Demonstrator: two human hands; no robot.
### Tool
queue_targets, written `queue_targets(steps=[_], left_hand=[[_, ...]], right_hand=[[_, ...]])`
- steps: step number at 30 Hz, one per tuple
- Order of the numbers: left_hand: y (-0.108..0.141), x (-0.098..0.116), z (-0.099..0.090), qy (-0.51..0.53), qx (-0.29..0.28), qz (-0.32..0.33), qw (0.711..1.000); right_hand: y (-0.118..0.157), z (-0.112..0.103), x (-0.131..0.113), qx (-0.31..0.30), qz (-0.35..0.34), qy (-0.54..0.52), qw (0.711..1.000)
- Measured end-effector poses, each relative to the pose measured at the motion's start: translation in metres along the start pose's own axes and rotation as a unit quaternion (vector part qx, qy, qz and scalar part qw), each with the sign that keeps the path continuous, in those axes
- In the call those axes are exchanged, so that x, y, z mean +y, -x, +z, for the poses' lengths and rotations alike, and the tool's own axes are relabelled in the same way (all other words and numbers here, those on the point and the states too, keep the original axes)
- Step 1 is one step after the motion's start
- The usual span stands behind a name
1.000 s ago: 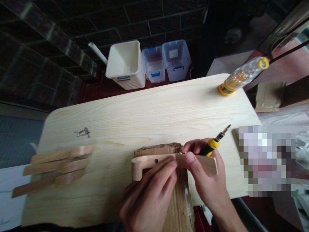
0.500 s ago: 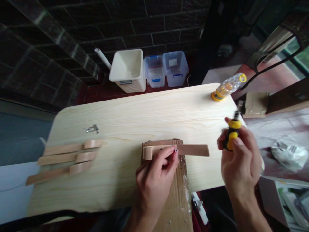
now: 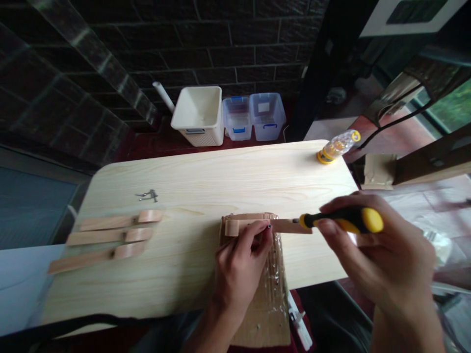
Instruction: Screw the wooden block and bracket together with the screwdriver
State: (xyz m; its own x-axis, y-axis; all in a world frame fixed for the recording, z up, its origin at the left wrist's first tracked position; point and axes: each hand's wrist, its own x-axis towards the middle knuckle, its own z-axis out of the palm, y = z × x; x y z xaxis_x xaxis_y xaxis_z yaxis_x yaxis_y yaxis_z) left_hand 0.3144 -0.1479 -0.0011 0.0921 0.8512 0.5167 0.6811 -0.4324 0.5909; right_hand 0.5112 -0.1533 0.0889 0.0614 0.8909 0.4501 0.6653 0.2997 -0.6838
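Observation:
My left hand [image 3: 241, 269] pinches a small screw [image 3: 270, 226] between thumb and forefinger, its head showing at the fingertips. The hand rests against a flat wooden strip [image 3: 290, 226] with a short wooden block [image 3: 232, 228] at its left end. That piece lies across a brown cardboard box [image 3: 261, 323], its right end sticking out past the side. Wrapped in my right hand [image 3: 397, 255] is a yellow-and-black screwdriver [image 3: 342, 219]. Its shaft points left toward the screw, with a gap between them.
Several loose screws [image 3: 148, 195] lie on the pale wooden table [image 3: 221, 181]. Left of the box are three similar wooden pieces [image 3: 99, 239]. A clear bottle-shaped container with yellow ends [image 3: 337, 146] stands at the far right corner. Plastic bins [image 3: 198, 135] sit beyond the table.
My right hand has turned the screwdriver from pointing up to pointing left and brought it nearer the wooden strip. The left hand keeps its pinch at the same spot.

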Motion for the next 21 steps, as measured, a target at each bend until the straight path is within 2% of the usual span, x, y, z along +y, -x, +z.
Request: queue_targets(steps=[3, 9, 14, 18, 21], left_hand=[[-0.002, 0.001, -0.001, -0.001, -0.006, 0.011, 1.0], [-0.002, -0.003, 0.002, -0.011, -0.014, 0.021, 1.0], [-0.008, -0.01, 0.008, 0.007, -0.036, 0.03, 0.999], [-0.017, -0.012, 0.012, 0.036, -0.054, 0.021, 0.998], [-0.021, -0.012, 0.013, 0.051, -0.047, 0.026, 0.997]], right_hand=[[-0.001, 0.009, 0.001, -0.067, -0.018, -0.008, 0.998], [-0.004, 0.018, -0.008, -0.111, -0.018, -0.016, 0.994], [-0.006, 0.018, -0.009, -0.071, -0.004, 0.001, 0.997], [-0.018, 0.012, -0.011, -0.026, 0.013, 0.025, 0.999], [-0.028, 0.011, -0.006, -0.034, 0.026, 0.016, 0.999]])
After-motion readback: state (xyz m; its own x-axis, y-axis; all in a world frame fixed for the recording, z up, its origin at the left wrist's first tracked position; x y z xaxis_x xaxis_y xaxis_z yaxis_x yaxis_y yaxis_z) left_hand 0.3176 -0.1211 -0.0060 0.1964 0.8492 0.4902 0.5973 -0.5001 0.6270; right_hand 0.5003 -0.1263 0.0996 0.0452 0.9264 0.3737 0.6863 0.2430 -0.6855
